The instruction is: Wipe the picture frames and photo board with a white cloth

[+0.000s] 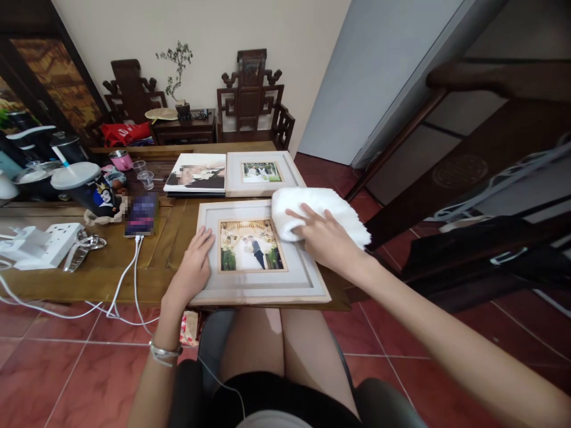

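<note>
A light wood picture frame (263,294) lies flat near the table's front edge. Behind its glass is a small photo (253,245) of a couple in wedding clothes. My left hand (195,264) rests on the frame's left border, fingers stretched out and pressed lightly against it. In my right hand (328,241) is a folded, fluffy white towel (328,202), held over the frame's upper right corner. My fingers spread across the top of the cloth, with the thumb partly tucked at its fold. The towel's right end hangs past the frame.
Behind lie a second frame (285,166) and a stack of photo panels (196,172). To the left are a phone (141,215) on a cable, a power strip (56,244), a lidded black cup (96,190) and small plastic cups (145,178). A wooden rack (464,160) stands right.
</note>
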`<state>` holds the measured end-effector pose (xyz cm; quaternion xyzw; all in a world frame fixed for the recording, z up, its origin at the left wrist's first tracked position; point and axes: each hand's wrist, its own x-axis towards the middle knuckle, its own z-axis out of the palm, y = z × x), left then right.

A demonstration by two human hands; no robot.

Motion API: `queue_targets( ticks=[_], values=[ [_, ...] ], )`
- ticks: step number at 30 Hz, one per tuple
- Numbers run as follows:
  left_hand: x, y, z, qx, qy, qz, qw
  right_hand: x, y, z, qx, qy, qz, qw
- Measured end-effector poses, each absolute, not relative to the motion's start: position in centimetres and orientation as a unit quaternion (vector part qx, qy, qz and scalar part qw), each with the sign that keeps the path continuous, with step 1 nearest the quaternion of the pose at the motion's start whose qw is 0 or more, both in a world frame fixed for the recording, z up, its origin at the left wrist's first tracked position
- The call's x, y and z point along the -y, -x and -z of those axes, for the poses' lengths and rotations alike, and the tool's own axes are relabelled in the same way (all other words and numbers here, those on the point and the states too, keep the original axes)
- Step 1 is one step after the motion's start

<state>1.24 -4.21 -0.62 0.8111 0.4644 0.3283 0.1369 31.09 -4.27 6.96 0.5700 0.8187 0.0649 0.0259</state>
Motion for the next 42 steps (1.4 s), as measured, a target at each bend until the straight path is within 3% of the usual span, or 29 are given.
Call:
queue_targets(
  ticks=[6, 11, 17, 25, 33, 37, 42],
  values=[
    [4.3, -1.5, 0.2, -0.479, -0.8, -0.33, 0.149, 0.4, -25.0, -7.7, -0.864, -0.482, -0.124, -0.077],
    [4.3, -1.6, -0.5, -0.467, -0.804, -0.335, 0.151, -1.6, -19.6, -6.5, -0.935, -0.339, -0.102, -0.031],
    [4.4, -1.5, -0.2, -0.462, -0.804, -0.339, 0.159, -2.3, -22.3, -5.9, -0.914, -0.399, -0.071, -0.012],
    [4.4, -1.5, 0.0, -0.47, -0.794, -0.35, 0.159, -0.8, -29.2, -7.9, -0.842, -0.529, -0.062, 0.085],
    [4.3, -1.5, 0.1, -0.472, -0.794, -0.349, 0.154, 8.4, -29.1, -9.9, -0.864, -0.491, -0.003, 0.115],
    [4.3, -1.3, -0.2, -0.467, -0.802, -0.336, 0.16, 9.2, -29.4, -9.8, -0.85, -0.517, 0.035, 0.099],
    [4.4, -1.3, -0.4, -0.469, -0.803, -0.328, 0.166, 4.0, -29.9, -7.9, -0.835, -0.548, -0.022, 0.043]
  ],
)
